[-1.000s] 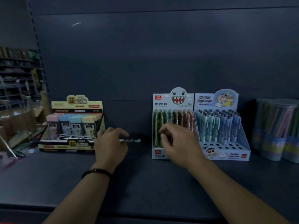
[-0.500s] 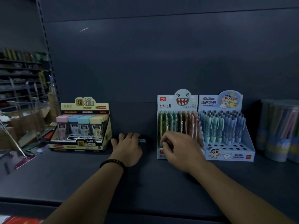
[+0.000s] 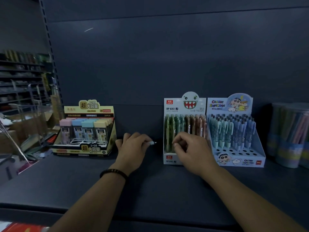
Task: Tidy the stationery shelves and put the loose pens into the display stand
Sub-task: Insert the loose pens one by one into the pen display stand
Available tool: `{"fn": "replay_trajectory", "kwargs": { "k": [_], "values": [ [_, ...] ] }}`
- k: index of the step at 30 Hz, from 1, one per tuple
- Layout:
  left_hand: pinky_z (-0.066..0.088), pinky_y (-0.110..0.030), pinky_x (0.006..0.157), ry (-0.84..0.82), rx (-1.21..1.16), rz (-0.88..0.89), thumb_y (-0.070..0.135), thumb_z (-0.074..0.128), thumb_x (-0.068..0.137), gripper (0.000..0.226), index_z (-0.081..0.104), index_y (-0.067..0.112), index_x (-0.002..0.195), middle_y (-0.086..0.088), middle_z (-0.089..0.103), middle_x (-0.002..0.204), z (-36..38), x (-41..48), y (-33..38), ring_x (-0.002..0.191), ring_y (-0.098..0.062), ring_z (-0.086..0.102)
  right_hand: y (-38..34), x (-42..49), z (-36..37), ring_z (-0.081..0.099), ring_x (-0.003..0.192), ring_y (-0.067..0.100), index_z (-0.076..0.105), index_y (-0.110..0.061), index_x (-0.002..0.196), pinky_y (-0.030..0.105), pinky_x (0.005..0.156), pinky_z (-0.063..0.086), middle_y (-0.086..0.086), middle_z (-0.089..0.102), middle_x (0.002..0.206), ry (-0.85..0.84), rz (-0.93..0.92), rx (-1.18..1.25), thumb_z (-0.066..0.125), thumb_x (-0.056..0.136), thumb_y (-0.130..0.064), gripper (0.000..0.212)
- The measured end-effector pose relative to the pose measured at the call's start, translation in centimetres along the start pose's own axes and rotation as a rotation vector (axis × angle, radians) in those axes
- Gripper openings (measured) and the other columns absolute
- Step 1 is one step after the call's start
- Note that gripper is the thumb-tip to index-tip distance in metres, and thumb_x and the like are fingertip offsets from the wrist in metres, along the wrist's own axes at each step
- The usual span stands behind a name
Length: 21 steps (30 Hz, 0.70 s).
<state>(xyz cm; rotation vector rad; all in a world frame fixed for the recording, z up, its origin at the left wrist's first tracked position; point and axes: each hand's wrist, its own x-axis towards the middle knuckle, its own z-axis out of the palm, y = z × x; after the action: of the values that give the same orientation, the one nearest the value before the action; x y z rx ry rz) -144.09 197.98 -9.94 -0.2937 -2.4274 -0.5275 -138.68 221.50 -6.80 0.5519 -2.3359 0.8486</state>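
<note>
Evidently the left hand (image 3: 133,148) curled over a loose pen (image 3: 152,142) near the back edge of the shelf (image 3: 66,181). It looked light, stiff and slick, so best pinched mid-barrel. The right hand (image 3: 192,151) curled at the display stand (image 3: 170,104), its hold unclear.

Yellow box (image 3: 87,149) of pastel cases (image 3: 87,129), clear pencil tubs (image 3: 287,139) right, cluttered racks (image 3: 20,84) left
</note>
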Motion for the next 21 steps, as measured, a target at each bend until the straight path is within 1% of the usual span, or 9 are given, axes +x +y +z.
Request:
{"fn": "replay_trajectory", "kwargs": {
  "k": [2,4,6,9,11,13,15,17,21],
  "values": [
    [0.035,-0.039,0.085,0.104,-0.217,0.036,0.04,0.059,0.104,0.008,0.065,0.045,0.105,0.026,0.06,0.1,-0.7,0.2,0.7,0.1,-0.009,0.049,0.0,0.0,-0.2,0.062,0.072,0.007,0.066,-0.028,0.086,0.036,0.067,0.056,-0.011,0.065,0.074,0.032,0.01,0.034,0.066,0.094,-0.019,0.013],
    [0.05,-0.035,0.084,0.173,-0.497,0.033,0.028,0.064,0.103,0.012,0.068,0.039,0.105,0.02,0.065,0.096,-1.6,0.1,1.9,0.094,-0.008,0.058,-0.2,0.1,-0.3,0.063,0.074,0.009,0.067,-0.028,0.086,0.033,0.067,0.056,-0.01,0.066,0.074,0.052,-0.007,0.047,0.067,0.094,-0.017,0.014],
    [0.056,-0.028,0.08,0.196,-0.714,-0.007,0.021,0.066,0.101,0.011,0.072,0.029,0.106,0.013,0.071,0.092,-2.5,0.1,3.0,0.088,-0.009,0.066,-0.3,0.1,-0.2,0.063,0.074,0.01,0.067,-0.028,0.086,0.029,0.065,0.055,-0.01,0.065,0.074,0.07,-0.021,0.069,0.069,0.095,-0.016,0.016],
    [0.052,-0.018,0.069,0.206,-0.882,-0.027,0.018,0.069,0.1,0.008,0.076,0.021,0.103,0.012,0.074,0.085,-3.2,0.3,4.1,0.077,-0.002,0.066,-0.3,0.3,-0.2,0.062,0.07,0.012,0.069,-0.028,0.085,0.028,0.063,0.054,-0.008,0.065,0.073,0.108,0.004,0.192,0.072,0.095,-0.015,0.017],
    [0.049,-0.015,0.064,0.158,-0.993,-0.052,0.017,0.071,0.098,0.008,0.078,0.016,0.101,0.011,0.073,0.077,-3.4,0.3,4.6,0.069,0.001,0.063,-0.3,0.4,-0.3,0.064,0.069,0.012,0.072,-0.031,0.088,0.031,0.063,0.057,-0.006,0.067,0.076,0.136,0.039,0.279,0.074,0.095,-0.02,0.013],
    [0.047,-0.017,0.061,0.077,-1.103,-0.078,0.022,0.074,0.094,0.008,0.08,0.017,0.097,0.007,0.071,0.073,-3.1,0.2,5.0,0.065,-0.003,0.058,-0.7,0.5,-0.4,0.066,0.065,0.013,0.075,-0.032,0.094,0.037,0.062,0.06,-0.003,0.07,0.081,0.143,0.078,0.379,0.077,0.095,-0.024,0.008],
    [0.045,-0.022,0.058,-0.001,-1.184,-0.082,0.032,0.076,0.086,0.014,0.082,0.021,0.094,-0.002,0.068,0.073,-2.7,0.0,5.4,0.063,-0.011,0.052,-1.2,0.6,-0.7,0.066,0.061,0.016,0.077,-0.029,0.101,0.04,0.059,0.061,0.0,0.072,0.085,0.132,0.09,0.486,0.079,0.094,-0.023,0.009],
    [0.044,-0.022,0.057,-0.068,-1.226,-0.072,0.032,0.077,0.084,0.018,0.082,0.018,0.095,-0.006,0.066,0.073,-2.4,-0.2,5.7,0.063,-0.014,0.05,-1.6,0.6,-0.9,0.066,0.057,0.019,0.078,-0.024,0.106,0.037,0.054,0.059,0.004,0.074,0.088,0.112,0.092,0.569,0.08,0.093,-0.019,0.014],
    [0.046,-0.018,0.057,-0.121,-1.277,-0.083,0.023,0.076,0.085,0.018,0.078,0.01,0.098,-0.003,0.072,0.075,-2.3,-0.4,6.1,0.062,-0.01,0.055,-1.8,0.6,-0.9,0.063,0.053,0.017,0.079,-0.018,0.102,0.031,0.049,0.055,0.012,0.073,0.086,0.078,0.09,0.635,0.08,0.093,-0.014,0.01]
  ]
}}
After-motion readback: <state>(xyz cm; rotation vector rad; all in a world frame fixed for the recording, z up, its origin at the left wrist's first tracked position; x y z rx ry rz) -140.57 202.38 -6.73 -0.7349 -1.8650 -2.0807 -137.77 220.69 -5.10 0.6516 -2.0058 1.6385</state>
